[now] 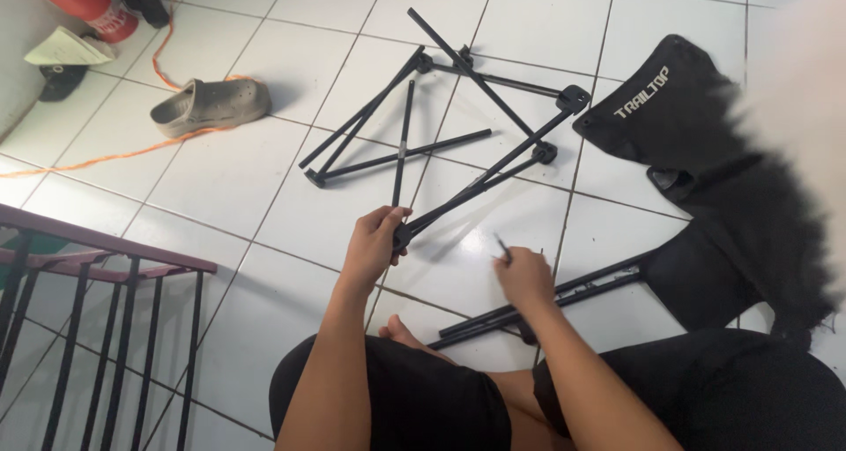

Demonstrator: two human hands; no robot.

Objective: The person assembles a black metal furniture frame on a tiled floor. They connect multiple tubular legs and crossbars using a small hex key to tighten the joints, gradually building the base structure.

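Observation:
A black folding frame of thin metal poles (458, 134) lies spread on the white tiled floor in front of me. My left hand (374, 244) grips the near end of one pole at a black joint. My right hand (523, 277) holds a short thin black rod that points up and away. More black poles (582, 290) lie on the floor just past my right hand, running to a black fabric seat (696, 151) at the right.
A grey clog (211, 105) and an orange cord (106, 157) lie at the upper left, near a red container (84, 1) and a cap. A dark red metal railing (97, 266) stands at the lower left. My crossed legs in black shorts fill the bottom.

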